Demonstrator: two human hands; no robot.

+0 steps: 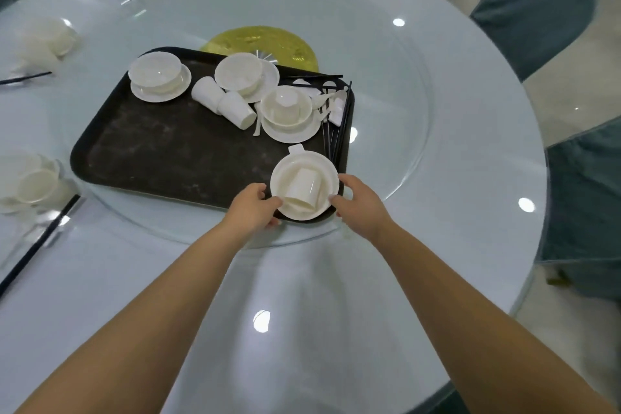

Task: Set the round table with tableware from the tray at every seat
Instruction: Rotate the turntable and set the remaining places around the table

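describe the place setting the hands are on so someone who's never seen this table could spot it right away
On the glass turntable sits a dark tray. At its near right corner is a stacked plate and bowl set, held by the left hand and right hand on opposite rims. Unlike the other three sets on the tray, it has a white cup lying on its side in the bowl.

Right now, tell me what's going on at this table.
A person is setting a round table. Both hands grip one plate set, a cup lying in it, at the near corner of the dark tray: left hand, right hand. Three more sets, loose cups and chopsticks remain on the tray. Several far seats already have tableware.
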